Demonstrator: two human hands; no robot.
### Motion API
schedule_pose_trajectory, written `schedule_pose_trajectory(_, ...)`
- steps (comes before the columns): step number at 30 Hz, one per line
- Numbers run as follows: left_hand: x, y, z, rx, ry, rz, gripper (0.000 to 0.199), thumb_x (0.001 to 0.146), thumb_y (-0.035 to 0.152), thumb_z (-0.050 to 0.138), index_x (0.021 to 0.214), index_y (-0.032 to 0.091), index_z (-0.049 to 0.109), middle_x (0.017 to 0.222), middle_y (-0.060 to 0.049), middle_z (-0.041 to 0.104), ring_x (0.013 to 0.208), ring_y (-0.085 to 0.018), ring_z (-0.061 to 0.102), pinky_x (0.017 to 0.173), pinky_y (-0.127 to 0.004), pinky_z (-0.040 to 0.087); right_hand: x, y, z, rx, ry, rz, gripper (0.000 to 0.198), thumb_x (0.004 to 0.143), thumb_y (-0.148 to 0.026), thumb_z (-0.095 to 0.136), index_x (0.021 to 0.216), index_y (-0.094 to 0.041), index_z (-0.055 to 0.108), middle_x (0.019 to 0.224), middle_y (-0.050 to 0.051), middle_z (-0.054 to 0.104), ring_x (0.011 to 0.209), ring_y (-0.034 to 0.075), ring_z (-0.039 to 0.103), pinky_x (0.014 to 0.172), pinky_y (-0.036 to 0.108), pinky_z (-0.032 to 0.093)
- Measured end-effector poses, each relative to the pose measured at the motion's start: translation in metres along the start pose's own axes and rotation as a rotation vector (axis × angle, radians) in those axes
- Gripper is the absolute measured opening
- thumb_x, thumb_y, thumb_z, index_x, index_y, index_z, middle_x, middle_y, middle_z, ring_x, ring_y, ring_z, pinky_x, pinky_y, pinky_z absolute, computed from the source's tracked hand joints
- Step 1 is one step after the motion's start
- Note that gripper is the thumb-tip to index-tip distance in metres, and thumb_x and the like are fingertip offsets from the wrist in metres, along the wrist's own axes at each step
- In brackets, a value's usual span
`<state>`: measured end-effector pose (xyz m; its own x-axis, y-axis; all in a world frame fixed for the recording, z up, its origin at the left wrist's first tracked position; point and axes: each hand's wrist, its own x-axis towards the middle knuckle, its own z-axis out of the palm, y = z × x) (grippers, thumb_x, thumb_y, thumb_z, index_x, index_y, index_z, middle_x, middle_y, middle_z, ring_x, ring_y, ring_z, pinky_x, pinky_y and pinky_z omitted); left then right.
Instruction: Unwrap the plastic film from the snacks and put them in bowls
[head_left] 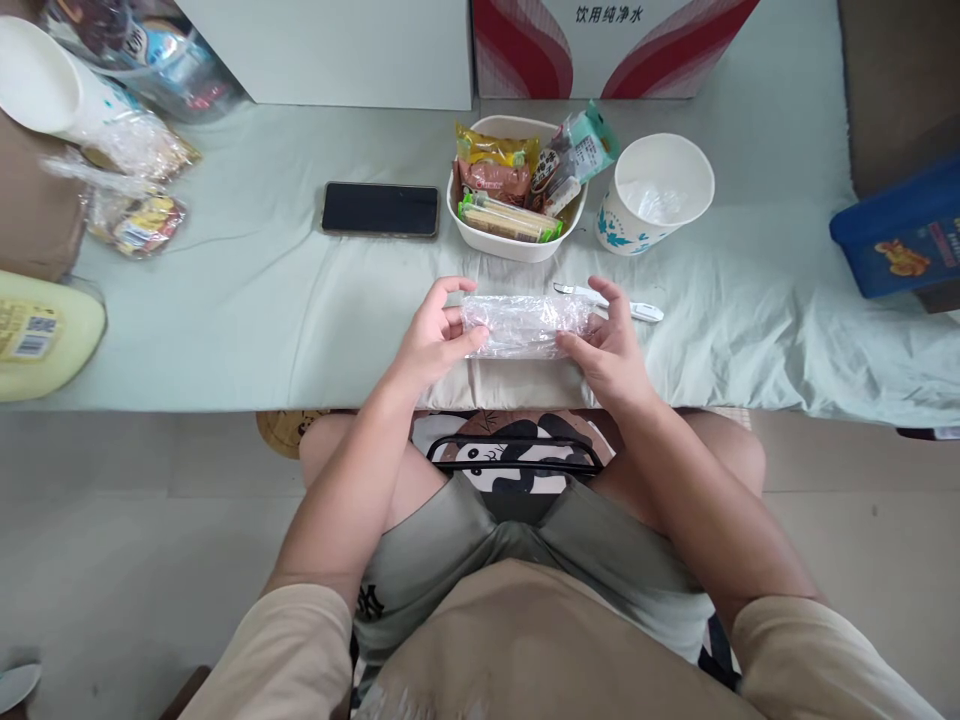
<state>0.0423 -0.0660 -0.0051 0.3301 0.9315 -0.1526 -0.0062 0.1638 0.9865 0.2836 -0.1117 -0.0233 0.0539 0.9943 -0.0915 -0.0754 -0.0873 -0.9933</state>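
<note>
The left hand [435,335] is half open, its thumb pressed on the near face of a clear plastic wrapper [517,328] and its index finger bent away above it. The right hand [611,350] grips the wrapper's other end, thumb on the near face and index finger raised; its remaining fingers are partly hidden. The wrapper is spread lengthwise between the two hands, above the front edge of the cloth-covered table [240,320]. Just beyond the right hand lies a slim white tool [646,312] with a dark tip, partly hidden by that hand's fingers. Farther beyond the right hand stands a paper cup [626,225] with clear plastic inside. Beyond the wrapper, between the hands, is a white tub [491,240] of packaged snacks [499,183]. A dark-screened phone [380,210] lies beyond the left hand, slightly to its left.
</note>
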Motion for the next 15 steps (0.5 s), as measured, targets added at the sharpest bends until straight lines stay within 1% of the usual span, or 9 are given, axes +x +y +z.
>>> schedule_pose_trajectory(3,0.0011,0.0000,-0.0002,-0.022,0.002,-0.027,0.060,0.070,0.038,0.087,0.119,0.022,0.056,0.076,0.003,0.070,0.064,-0.012,0.063,0.061,-0.023,0.050,0.0026,-0.0015,0.0012,0.053,0.013,0.003,0.051,0.081,-0.037,0.081,0.123,-0.030,0.052,0.091,0.000,0.066,0.077,0.016,0.064,0.072,0.033,0.056)
schedule_pose_trajectory(5,0.0015,-0.0003,-0.0007,-0.038,0.002,-0.038,0.062,0.067,0.038,0.090,0.118,0.020,0.060,0.078,0.001,0.072,0.066,-0.013,0.066,0.063,-0.024,0.052,0.0037,-0.0027,0.0025,0.087,0.024,0.013,0.040,0.080,-0.035,0.079,0.112,-0.026,0.057,0.099,0.002,0.069,0.085,0.016,0.067,0.079,0.033,0.057)
schedule_pose_trajectory(6,0.0016,-0.0005,-0.0009,-0.048,0.001,-0.039,0.062,0.066,0.037,0.090,0.117,0.020,0.061,0.080,0.000,0.073,0.069,-0.013,0.067,0.064,-0.024,0.053,0.0039,-0.0034,0.0032,0.104,0.035,0.023,0.036,0.079,-0.033,0.079,0.109,-0.026,0.059,0.099,0.001,0.069,0.085,0.016,0.066,0.079,0.033,0.056)
schedule_pose_trajectory(8,0.0018,-0.0004,-0.0010,-0.057,-0.006,-0.031,0.060,0.065,0.035,0.091,0.115,0.019,0.063,0.085,-0.002,0.075,0.073,-0.015,0.070,0.067,-0.025,0.055,0.0038,-0.0050,0.0045,0.139,0.059,0.044,0.031,0.077,-0.030,0.078,0.102,-0.025,0.061,0.093,0.000,0.067,0.081,0.015,0.064,0.076,0.031,0.054)
schedule_pose_trajectory(10,0.0020,0.0003,-0.0007,-0.056,-0.016,-0.015,0.054,0.064,0.034,0.090,0.110,0.019,0.065,0.087,-0.003,0.076,0.076,-0.015,0.070,0.068,-0.025,0.055,0.0032,-0.0067,0.0053,0.158,0.079,0.049,0.025,0.076,-0.028,0.078,0.095,-0.025,0.062,0.084,-0.002,0.063,0.075,0.013,0.060,0.072,0.029,0.051)
schedule_pose_trajectory(15,0.0019,0.0038,0.0008,-0.036,-0.018,0.025,0.031,0.065,0.033,0.087,0.083,0.018,0.066,0.078,-0.001,0.072,0.070,-0.013,0.065,0.064,-0.024,0.052,0.0023,-0.0092,0.0057,0.123,0.077,0.022,0.022,0.075,-0.031,0.079,0.089,-0.024,0.063,0.079,-0.003,0.059,0.070,0.012,0.053,0.065,0.027,0.046)
